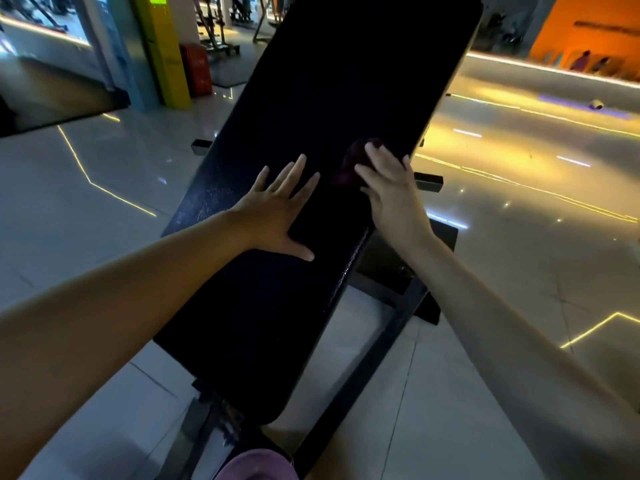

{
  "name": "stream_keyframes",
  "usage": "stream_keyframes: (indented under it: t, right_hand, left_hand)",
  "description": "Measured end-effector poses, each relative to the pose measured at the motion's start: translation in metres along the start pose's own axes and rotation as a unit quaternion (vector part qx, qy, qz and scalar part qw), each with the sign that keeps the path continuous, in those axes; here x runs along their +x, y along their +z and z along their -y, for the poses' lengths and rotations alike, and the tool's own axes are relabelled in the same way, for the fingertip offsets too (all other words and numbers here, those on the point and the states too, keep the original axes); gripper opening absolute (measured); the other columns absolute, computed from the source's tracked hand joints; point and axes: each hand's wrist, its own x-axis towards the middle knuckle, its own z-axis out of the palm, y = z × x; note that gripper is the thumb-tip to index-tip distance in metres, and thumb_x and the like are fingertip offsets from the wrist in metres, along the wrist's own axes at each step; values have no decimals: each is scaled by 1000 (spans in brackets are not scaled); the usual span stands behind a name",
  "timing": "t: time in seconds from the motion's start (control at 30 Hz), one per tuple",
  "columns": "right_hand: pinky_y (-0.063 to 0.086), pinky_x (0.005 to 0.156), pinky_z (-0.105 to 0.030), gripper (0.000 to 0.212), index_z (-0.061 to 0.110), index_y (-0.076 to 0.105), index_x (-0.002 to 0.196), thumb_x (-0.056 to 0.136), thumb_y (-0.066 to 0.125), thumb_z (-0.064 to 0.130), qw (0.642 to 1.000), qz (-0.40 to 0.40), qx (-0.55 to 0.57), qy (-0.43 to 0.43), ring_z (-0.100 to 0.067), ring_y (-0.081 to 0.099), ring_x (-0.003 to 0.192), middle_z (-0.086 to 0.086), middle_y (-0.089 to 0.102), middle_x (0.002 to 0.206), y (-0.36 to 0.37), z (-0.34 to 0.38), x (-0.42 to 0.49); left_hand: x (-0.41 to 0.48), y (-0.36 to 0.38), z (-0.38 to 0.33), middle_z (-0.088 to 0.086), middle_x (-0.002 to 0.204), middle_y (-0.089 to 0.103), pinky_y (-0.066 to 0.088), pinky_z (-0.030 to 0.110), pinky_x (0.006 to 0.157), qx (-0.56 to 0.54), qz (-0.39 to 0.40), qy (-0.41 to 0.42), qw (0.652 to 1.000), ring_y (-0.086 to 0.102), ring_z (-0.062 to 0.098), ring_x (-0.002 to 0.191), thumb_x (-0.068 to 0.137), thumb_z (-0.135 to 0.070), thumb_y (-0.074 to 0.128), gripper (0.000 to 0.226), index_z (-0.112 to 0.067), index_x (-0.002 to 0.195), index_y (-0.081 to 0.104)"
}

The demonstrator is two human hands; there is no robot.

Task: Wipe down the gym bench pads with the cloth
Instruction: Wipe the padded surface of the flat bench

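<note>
Black bench pad (311, 98) with a fine pebbled grain that catches light along its near right edge. A dark maroon cloth (349, 161) lies on it. The frame (381, 341) is black. Pale grey glossy floor tiles (104, 202) are crossed by thin yellow lines. Far left are a yellow pillar (166, 50) and a red box (196, 69); far right, an orange wall (588, 29). Nearest is a mauve-pink garment (256, 465).

head cam | faces forward-down | close over bench pad (311, 168) (wide-angle)
</note>
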Motion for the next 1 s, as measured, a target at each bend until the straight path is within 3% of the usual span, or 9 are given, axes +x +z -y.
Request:
stream_keyframes:
  t: [0.1,0.2,0.4,0.5,0.63,0.8,0.9,1.0]
  right_hand:
    - [6,118,-44,35,2,58,128,95,48,7,998,-30,-6,53,-30,27,142,-15,37,150,-1,-11,33]
    - [13,118,-49,36,2,56,129,93,51,7,996,-51,-14,69,-32,28,142,-15,36,150,9,8,15]
    - [21,116,-53,39,9,59,126,88,61,5,999,11,-15,-47,-29,32,140,-11,40,148,14,15,-38]
    - [11,117,-47,41,7,58,128,88,61,5,994,50,-43,-83,-29,32,140,-13,39,149,0,-5,-9]
    - [0,117,-41,39,6,55,132,94,52,3,998,-1,-59,-6,-30,26,143,-14,33,152,-22,-49,65]
    - [-1,120,-41,38,13,52,136,98,45,9,997,-17,-49,60,-22,16,146,-7,25,156,-39,-77,125]
    - [0,119,-39,37,7,53,133,97,47,6,997,-38,-4,70,-27,20,145,-13,28,154,-31,-62,110]
    - [9,118,-46,35,3,58,127,92,54,3,999,-31,5,18,-33,30,140,-17,39,148,-21,-38,66]
  left_hand:
    - [12,-12,-2,14,154,-37,-8,52,120,-8,-5,-9,1000,-22,26,148,71,-82,54,129,-17,151,-25]
    - [25,-26,-3,12,155,-35,-8,51,119,-46,-10,-32,998,-19,26,149,71,-78,60,130,-18,152,-22]
    - [42,-42,1,11,157,-31,-4,53,120,-60,11,-65,996,-16,28,149,61,-72,75,143,-18,152,-21]
    - [48,-45,1,8,158,-31,-1,51,121,-78,24,-70,994,-16,26,149,59,-69,78,145,-22,152,-22]
    - [51,-44,1,5,159,-30,9,51,121,-125,36,-74,989,-16,25,149,58,-60,84,146,-23,152,-23]
    - [52,-40,0,5,157,-32,23,52,118,-116,43,-79,989,-18,24,148,61,-58,83,145,-22,150,-26]
    - [55,-40,2,5,157,-33,18,55,119,-134,55,-79,986,-19,25,148,59,-57,85,147,-23,150,-26]
    - [58,-45,4,5,159,-28,2,56,120,-185,42,-76,979,-18,26,148,58,-57,86,146,-23,152,-21]
